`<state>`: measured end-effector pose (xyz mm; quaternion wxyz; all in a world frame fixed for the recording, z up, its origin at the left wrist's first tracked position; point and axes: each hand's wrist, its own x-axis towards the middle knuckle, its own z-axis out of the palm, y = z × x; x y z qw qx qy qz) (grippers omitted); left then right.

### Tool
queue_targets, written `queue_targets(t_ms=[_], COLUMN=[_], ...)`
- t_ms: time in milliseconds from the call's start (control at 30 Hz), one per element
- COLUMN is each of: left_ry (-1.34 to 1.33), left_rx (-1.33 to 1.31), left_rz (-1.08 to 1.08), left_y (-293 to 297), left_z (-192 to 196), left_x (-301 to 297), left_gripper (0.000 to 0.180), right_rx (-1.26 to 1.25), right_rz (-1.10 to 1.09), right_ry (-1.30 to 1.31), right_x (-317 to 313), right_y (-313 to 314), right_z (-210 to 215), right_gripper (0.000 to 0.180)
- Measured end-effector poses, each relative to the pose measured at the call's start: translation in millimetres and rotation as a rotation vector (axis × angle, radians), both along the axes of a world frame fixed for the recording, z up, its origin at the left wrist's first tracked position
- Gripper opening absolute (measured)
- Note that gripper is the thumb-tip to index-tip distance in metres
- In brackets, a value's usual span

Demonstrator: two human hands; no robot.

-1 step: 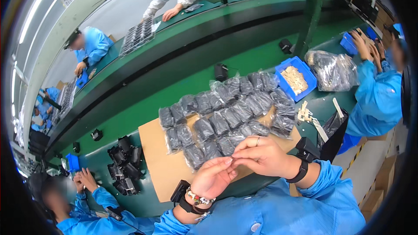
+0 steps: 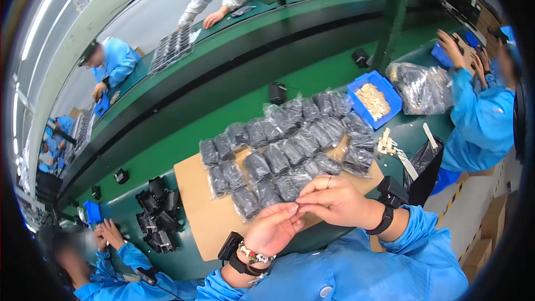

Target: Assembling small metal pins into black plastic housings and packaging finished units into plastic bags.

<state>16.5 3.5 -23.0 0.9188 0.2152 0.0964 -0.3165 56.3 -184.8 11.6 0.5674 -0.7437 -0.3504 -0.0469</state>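
My left hand [image 2: 275, 226] and my right hand [image 2: 332, 200] meet fingertip to fingertip above the near edge of a brown cardboard sheet [image 2: 195, 212]. Thumbs and forefingers are pinched together; whatever lies between them, if anything, is hidden or too small to name. Just beyond my fingers, rows of black cylindrical parts in clear plastic bags [image 2: 277, 159] lie on the cardboard. A blue bin [image 2: 397, 100] at the far right of the rows holds small beige pieces [image 2: 373, 102]. More beige strips [image 2: 386, 143] lie loose beside it.
Left of the cardboard is a pile of bare black parts [image 2: 159, 217]. A bulky clear plastic bag [image 2: 421, 90] sits right of the bin, and a black bag [image 2: 429, 170] hangs at the table's right edge. Co-workers in blue sit at both sides. A green post [image 2: 392, 28] rises behind.
The view has shifted slightly, so the table and its contents sit a little further left. My hands keep the same pinched pose.
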Motion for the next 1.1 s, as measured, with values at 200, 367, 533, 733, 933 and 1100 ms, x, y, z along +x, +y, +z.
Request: queue_targets(t_ms=[200, 367, 533, 733, 933, 1100], left_ry=[0.135, 0.133, -0.099, -0.377, -1.046, -1.389], left_rx=[-0.009, 0.090, 0.362, 0.584, 0.939, 0.379], left_rz=[-0.182, -0.274, -0.237, -0.032, -0.178, -0.575], left_y=[-21.6, -37.1, -53.6, -45.3, -46.2, -74.0], left_z=[-6.2, -1.7, 26.5, 27.2, 89.5, 169.0], left_x=[-1.4, 3.8, 10.8, 3.9, 10.5, 2.8], left_gripper=[0.017, 0.022, 0.034, 0.028, 0.024, 0.038], right_rx=[-0.077, -0.003, -0.065, -0.178, -0.545, -0.593], right_rz=[-0.081, -0.185, -0.352, -0.924, -0.918, -0.914], right_ry=[-0.081, 0.043, 0.051, -0.053, -0.053, -0.200], right_x=[-19.1, -35.6, -20.9, 92.5, 134.8, 140.1], right_y=[-29.6, -49.1, -88.6, -176.4, -190.5, -201.2], right_z=[-14.0, -20.1, -14.8, -24.5, -36.3, -34.6], right_gripper=[0.010, 0.009, 0.006, 0.006, 0.009, 0.011])
